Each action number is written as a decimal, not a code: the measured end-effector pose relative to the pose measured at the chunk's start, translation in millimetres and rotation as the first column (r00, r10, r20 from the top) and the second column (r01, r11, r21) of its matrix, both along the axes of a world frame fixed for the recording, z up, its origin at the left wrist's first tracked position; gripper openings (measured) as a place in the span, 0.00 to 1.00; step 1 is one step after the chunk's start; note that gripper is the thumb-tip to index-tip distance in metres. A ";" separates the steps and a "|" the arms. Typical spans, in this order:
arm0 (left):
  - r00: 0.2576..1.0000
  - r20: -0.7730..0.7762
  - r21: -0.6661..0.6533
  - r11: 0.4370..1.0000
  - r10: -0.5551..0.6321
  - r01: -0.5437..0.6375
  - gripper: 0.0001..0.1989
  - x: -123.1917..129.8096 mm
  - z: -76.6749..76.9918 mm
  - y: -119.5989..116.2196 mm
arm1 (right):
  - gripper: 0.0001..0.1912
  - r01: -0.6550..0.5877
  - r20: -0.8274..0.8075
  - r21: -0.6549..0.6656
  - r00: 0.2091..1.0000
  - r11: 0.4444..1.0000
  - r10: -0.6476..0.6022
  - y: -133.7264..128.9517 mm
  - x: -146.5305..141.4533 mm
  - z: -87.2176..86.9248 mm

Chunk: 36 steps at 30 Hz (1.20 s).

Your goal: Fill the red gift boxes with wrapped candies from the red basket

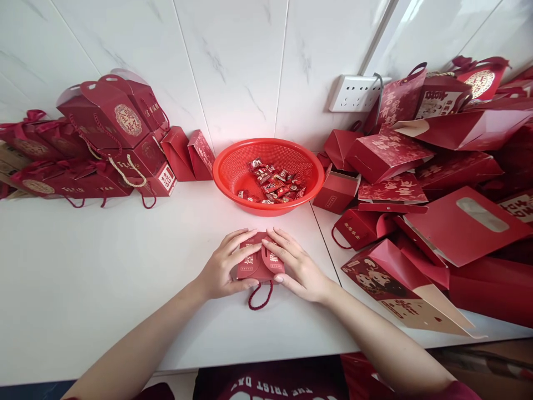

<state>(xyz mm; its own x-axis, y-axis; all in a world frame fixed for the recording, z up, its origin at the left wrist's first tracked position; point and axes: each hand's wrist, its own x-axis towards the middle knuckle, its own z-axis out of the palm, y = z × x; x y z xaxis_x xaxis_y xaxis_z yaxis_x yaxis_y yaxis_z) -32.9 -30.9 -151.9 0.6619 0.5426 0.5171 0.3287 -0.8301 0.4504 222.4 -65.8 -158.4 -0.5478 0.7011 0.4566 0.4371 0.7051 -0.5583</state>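
Observation:
A small red gift box [256, 270] with gold characters lies on the white table, its dark red cord loop [260, 307] pointing toward me. My left hand [227, 264] rests around the box's left side, fingers over its top and thumb along the near edge. On the right side my right hand [297, 266] holds it the same way, fingertips on the top flap. Both hands grip the one box between them. Just beyond it stands a red plastic basket [227, 178] with several small red wrapped packets [272, 183] inside.
Stacked red gift boxes [112, 128] with cords stand at the back left, against the tiled wall. A large heap of red boxes and bags [458, 222] covers the right side. A white power strip [356, 93] hangs on the wall.

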 end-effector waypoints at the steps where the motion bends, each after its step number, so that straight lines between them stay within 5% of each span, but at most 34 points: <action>1: 1.000 -0.003 0.003 1.000 0.000 0.000 0.34 0.0 -0.1 0.2 | 0.33 0.006 0.004 0.008 1.000 1.000 -0.006 0.1 0.6 1.4; 10: 0.999 0.034 -0.017 1.000 0.020 -0.019 0.43 -0.4 -1.2 2.5 | 0.23 0.032 0.000 0.044 0.999 0.999 -0.032 0.0 0.6 7.7; 21: 0.983 -0.182 0.097 0.995 -0.009 0.027 0.36 -6.0 12.8 2.1 | 0.25 0.024 0.055 0.076 0.998 0.997 -0.028 1.3 3.9 1.3; 29: 0.912 -0.332 0.088 0.971 0.240 -0.224 0.35 -16.8 25.7 -14.2 | 0.18 0.117 -0.007 0.229 0.993 0.966 -0.119 -4.6 6.9 4.1; 32: 0.795 -0.346 0.140 0.865 0.498 -0.481 0.30 -40.0 27.8 -8.5 | 0.16 0.141 -0.003 0.287 0.989 0.948 -0.146 -6.0 6.3 5.9; 34: 0.614 -0.333 0.195 0.689 0.716 -0.698 0.29 -63.7 28.2 1.0 | 0.15 0.139 0.007 0.305 0.989 0.942 -0.148 -7.1 5.1 6.7; 36: 0.371 -0.316 0.246 0.453 0.874 -0.857 0.29 -91.7 28.5 13.1 | 0.15 0.129 0.021 0.309 0.990 0.942 -0.143 -8.5 3.6 7.1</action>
<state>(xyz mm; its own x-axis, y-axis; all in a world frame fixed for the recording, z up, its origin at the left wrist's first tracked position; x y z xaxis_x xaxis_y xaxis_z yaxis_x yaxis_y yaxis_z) -124.7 -17.8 -123.3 -0.0346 0.9164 0.3987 0.9945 -0.0079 0.1045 226.0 -74.3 -151.3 -0.4808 0.6004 0.6390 0.5595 0.7712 -0.3036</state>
